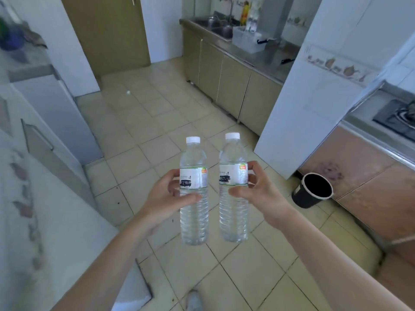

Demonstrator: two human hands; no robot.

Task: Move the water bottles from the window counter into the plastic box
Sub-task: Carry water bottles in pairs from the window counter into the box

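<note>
I hold two clear water bottles upright over the tiled floor, each with a white cap and a white label. My left hand (167, 196) grips the left bottle (193, 221) around its label. My right hand (258, 190) grips the right bottle (233, 218) the same way. A clear plastic box (247, 40) stands far ahead on the steel counter, beside the sink, with another bottle standing behind it or in it; I cannot tell which.
A sink (221, 28) with a tap sits on the far counter (267, 57) above olive cabinets. A white tiled pillar (310, 86) stands on the right, with a black bin (313, 190) at its foot and a gas stove (399, 117) beyond. White cabinets (45, 131) line the left.
</note>
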